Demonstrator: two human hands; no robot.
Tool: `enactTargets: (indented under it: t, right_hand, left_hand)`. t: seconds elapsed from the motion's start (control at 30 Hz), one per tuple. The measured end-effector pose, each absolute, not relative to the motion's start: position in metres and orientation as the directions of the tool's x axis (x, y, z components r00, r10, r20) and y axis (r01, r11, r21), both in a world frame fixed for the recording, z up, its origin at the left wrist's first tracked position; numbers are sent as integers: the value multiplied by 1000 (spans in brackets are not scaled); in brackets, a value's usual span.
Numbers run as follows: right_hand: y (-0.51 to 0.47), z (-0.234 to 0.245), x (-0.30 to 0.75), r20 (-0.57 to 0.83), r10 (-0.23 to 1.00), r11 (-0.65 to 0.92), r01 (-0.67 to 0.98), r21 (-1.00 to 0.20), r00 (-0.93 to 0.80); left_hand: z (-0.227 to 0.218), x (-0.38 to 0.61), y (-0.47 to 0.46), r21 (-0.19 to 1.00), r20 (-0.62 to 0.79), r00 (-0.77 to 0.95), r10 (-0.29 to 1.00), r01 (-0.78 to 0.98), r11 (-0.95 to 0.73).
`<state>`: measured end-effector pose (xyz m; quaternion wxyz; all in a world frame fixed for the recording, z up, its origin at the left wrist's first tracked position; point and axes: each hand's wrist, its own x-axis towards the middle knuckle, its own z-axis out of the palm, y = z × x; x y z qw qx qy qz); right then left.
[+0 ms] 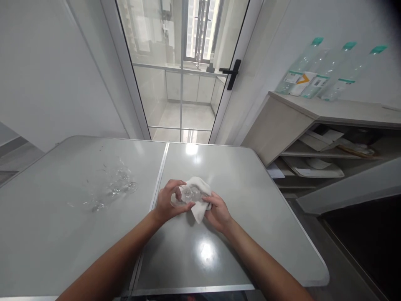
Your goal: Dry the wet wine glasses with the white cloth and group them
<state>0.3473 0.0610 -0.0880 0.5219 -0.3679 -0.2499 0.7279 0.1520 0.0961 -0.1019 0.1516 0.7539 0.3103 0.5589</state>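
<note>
Above the right half of the table, my left hand (167,200) is closed around a small clear glass (188,194), thumb and fingers curled about one end of it. The glass lies sideways, and its exact shape is hard to make out. My right hand (217,211) grips a white cloth (199,184), which wraps behind and beside the glass's right end. One corner of the cloth hangs down between the hands. Over on the left half of the table is a cluster of transparent glassware (117,184), its separate pieces difficult to distinguish.
The grey table (250,251) has a metal seam across its middle. Past its far edge stands a glass door (169,100) with a black handle (233,74). To the right, several clear bottles (340,83) with green caps stand on a wooden shelf unit (282,121) holding papers.
</note>
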Motion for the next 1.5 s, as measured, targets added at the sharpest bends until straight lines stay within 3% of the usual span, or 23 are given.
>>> enactTargets:
  t: [0.1, 0.2, 0.27, 0.37, 0.5, 0.57, 0.7, 0.93, 1.07, 1.17, 1.37, 1.5]
  right_hand:
    - [62, -95, 347, -258, 932, -356, -502, -788, -256]
    - [64, -101, 348, -193, 968, -244, -405, -881, -163]
    - [65, -101, 351, -170, 983, -184, -320, -930, -70]
    - [65, -98, 354, -192, 981, -182, -297, -937, 3]
    - [64, -96, 354, -218, 959, -281, -521, -806, -180]
    - [64, -97, 354, -232, 940, -337, -572, -748, -250]
    - [65, -102, 355, -224, 931, -340, -466, -817, -287]
    - [67, -109, 350, -180, 984, -166, -371, -914, 3]
    - [66, -104, 350, -216, 954, -290, -467, -835, -207]
    - [66, -105, 355, -242, 912, -366, -392, -844, -331]
    - [71, -117, 360, -256, 962, -271, -318, -908, -91]
    - [69, -118, 353, -237, 958, -281, -354, -892, -163]
  left_hand:
    - [-102, 152, 96, 421, 805, 305, 510, 313, -852]
    - [-102, 154, 95, 260, 842, 385, 379, 327, -909]
    - [-101, 156, 94, 222, 850, 397, 347, 329, -918]
    - [-99, 158, 94, 231, 863, 358, 357, 348, -909]
    - [-97, 159, 96, 230, 871, 351, 345, 330, -916]
    - [-95, 157, 96, 291, 860, 323, 396, 326, -899]
    - [-93, 154, 95, 397, 834, 261, 487, 329, -857]
    - [-90, 160, 92, 202, 842, 422, 336, 330, -922]
    - [-86, 161, 91, 272, 825, 417, 380, 296, -916]
    - [-87, 161, 90, 312, 798, 431, 420, 301, -901]
    - [-97, 163, 89, 210, 819, 461, 342, 314, -926]
    - [-98, 164, 87, 155, 820, 488, 297, 311, -938]
